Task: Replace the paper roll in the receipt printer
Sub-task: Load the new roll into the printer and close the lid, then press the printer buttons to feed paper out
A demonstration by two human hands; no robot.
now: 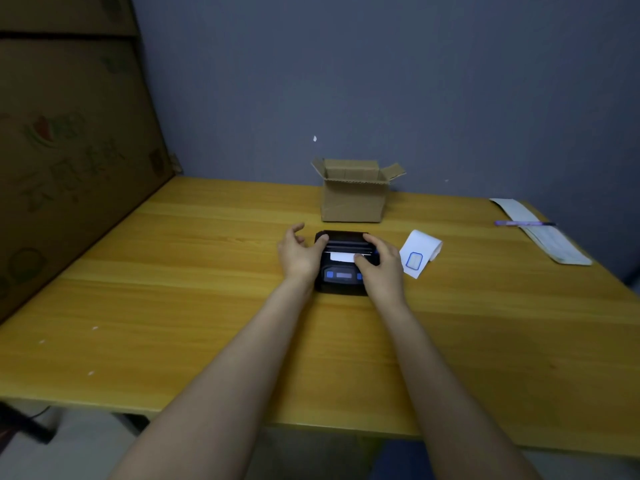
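A small black receipt printer [341, 275] with blue buttons sits mid-table, its lid raised at the back. White paper [341, 257] shows in its open bay. My left hand [299, 252] rests against the printer's left side, thumb on the lid's left corner, fingers spread. My right hand [381, 263] lies over the printer's right side, fingers on the lid edge and thumb on the white paper. A second paper roll [420, 252] with a blue-outlined label lies just right of the printer, partly unrolled.
An open cardboard box [353, 195] stands behind the printer near the wall. A long paper strip [543, 233] with a purple pen [523, 223] across it lies at the far right. Large cardboard cartons [69, 150] wall off the table's left side.
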